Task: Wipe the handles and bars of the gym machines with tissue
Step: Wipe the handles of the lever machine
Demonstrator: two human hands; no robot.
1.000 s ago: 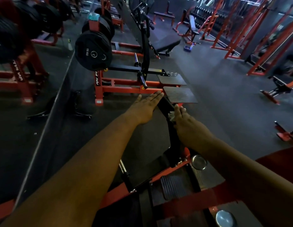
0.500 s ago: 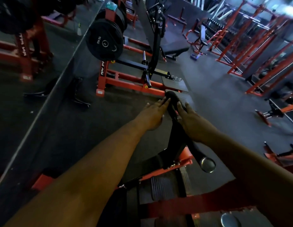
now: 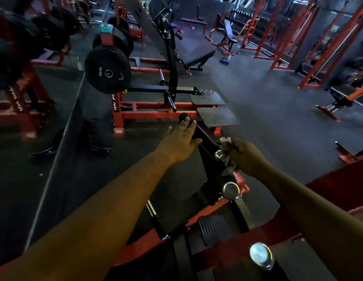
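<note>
A black handle bar (image 3: 205, 136) with a round black grip end (image 3: 184, 117) rises from the red and black machine in front of me. My left hand (image 3: 181, 139) lies on its upper grip, fingers fairly straight along it and the thumb against its side. My right hand (image 3: 244, 155) grips a crumpled white tissue (image 3: 225, 140) and presses it against the bar's right side, beside a small chrome cap (image 3: 218, 154). Two larger chrome bar ends (image 3: 231, 190) (image 3: 260, 255) sit lower on the machine.
A red-framed machine (image 3: 156, 114) loaded with black weight plates (image 3: 107, 69) stands just beyond, with two black foot plates (image 3: 217, 117). A mirror wall runs along the left. Benches and red racks (image 3: 326, 47) fill the back and right. Grey rubber floor (image 3: 278, 122) lies to the right.
My right hand has slid down the bar's right side with the tissue, which now shows. My left hand stays on the upper grip.
</note>
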